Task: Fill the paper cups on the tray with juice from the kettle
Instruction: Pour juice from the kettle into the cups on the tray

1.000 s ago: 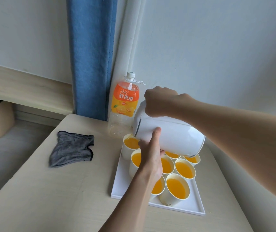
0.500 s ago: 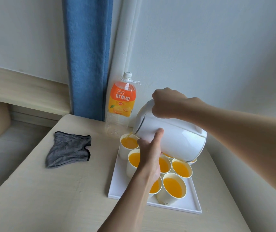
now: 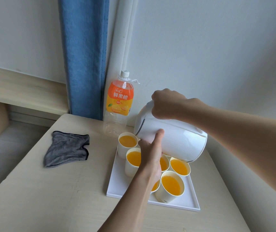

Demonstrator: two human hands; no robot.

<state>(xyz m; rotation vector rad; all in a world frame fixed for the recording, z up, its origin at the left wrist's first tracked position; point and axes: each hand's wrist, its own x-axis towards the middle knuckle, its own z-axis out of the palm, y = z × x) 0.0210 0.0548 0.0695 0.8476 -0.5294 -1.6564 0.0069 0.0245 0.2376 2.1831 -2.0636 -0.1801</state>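
A white kettle hangs tilted over the white tray, its spout end just above the far-left paper cup. My right hand grips the handle on top. My left hand supports the kettle's body from the near side, thumb straight against it; its fingers are hidden. Several paper cups stand on the tray, all those visible holding orange juice, among them the front cup and the right cup. No stream shows at the spout.
A nearly empty orange juice bottle stands behind the tray by the wall. A grey cloth lies on the pale table left of the tray. A blue curtain hangs at the back.
The kettle has tipped back a little, its base now lower over the right-hand cups. The thin stream into the far-left cup half a second ago no longer shows. Both hands keep their hold.
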